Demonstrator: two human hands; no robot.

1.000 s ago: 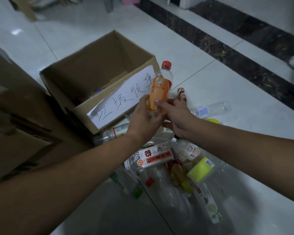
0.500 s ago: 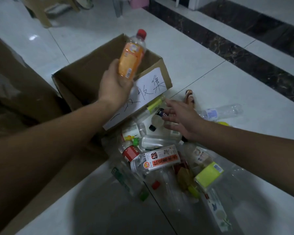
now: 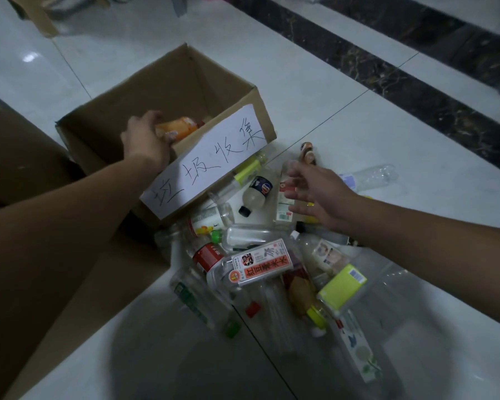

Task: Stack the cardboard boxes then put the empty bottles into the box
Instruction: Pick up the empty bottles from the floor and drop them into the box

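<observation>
White floor tiles (image 3: 344, 90), crossed by a dark marbled band (image 3: 401, 82), carry everything. Brown cardboard (image 3: 26, 168) fills the left side of the view, large and partly cut off by the frame. Just beside it stands the open cardboard box (image 3: 168, 90), its front wall bearing a white paper label (image 3: 211, 166) with handwritten characters. A heap of empty bottles (image 3: 260, 264) lies on the floor against the box's front corner, mostly clear plastic with mixed labels and caps. One clear bottle (image 3: 370, 177) lies apart to the right.

The left hand (image 3: 145, 140) reaches over the box's near rim, its grip wrapped round the orange bottle (image 3: 179, 128), which lies tilted inside the box. The right hand (image 3: 321, 194) hovers over the far edge of the heap, grip spread and holding nothing.
</observation>
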